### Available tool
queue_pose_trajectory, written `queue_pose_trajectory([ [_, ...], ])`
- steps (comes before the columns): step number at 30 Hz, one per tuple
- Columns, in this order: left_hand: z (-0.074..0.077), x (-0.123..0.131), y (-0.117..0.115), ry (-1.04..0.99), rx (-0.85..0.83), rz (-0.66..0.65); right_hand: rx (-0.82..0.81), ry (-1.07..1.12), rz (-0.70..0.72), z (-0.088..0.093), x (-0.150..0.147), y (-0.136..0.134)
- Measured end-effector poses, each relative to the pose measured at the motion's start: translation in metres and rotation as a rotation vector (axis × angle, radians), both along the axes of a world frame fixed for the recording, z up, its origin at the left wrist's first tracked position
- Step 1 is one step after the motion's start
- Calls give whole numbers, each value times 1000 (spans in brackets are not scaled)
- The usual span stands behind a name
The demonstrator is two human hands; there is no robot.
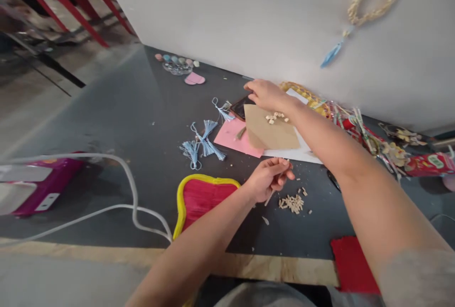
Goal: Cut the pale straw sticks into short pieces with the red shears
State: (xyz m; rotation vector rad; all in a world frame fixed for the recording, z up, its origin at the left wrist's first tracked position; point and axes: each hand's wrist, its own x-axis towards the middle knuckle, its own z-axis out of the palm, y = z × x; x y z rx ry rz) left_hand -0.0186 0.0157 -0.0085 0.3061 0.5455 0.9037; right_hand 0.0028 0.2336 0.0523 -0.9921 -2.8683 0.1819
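My left hand (272, 179) is closed above the dark tabletop, fingers curled together. A tiny pale bit shows at its fingertips and a thin pale strip (269, 198) juts out below; what it grips is too small to name. Just right of it lies a heap of short beige tube pieces (292, 203). My right hand (265, 94) reaches to the back, fingers partly apart, over a dark flat phone-like object (240, 108). Under that forearm, small cream pieces (275, 117) sit on a brown paper sheet (272, 134), which overlaps a pink sheet (231, 136).
Light-blue tassels (204, 143) lie left of the papers. A red, yellow-edged pad (202, 198) is partly under my left forearm. A purple-and-white device (42, 184) and white cable (131, 193) stand left. Craft items (355, 127) crowd the wall; a heart-shaped ring (355, 8) hangs there.
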Motion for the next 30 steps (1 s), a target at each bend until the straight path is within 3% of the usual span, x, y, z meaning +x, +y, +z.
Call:
queue_pose_trajectory([
  [6,-1,-1,0,-66,-134,31,54,-165,-55,-30,-89,54],
  [11,-4,-1,0,-127,-192,37,91,-235,-92,-46,-127,73],
  [17,-5,-1,0,-122,-183,32,30,-205,-117,-59,-129,81],
  [25,-3,-2,1,-83,-162,47,0,-57,-170,-56,-102,85],
  [30,-4,0,-1,-105,-159,31,-6,-59,-144,-60,-108,92],
])
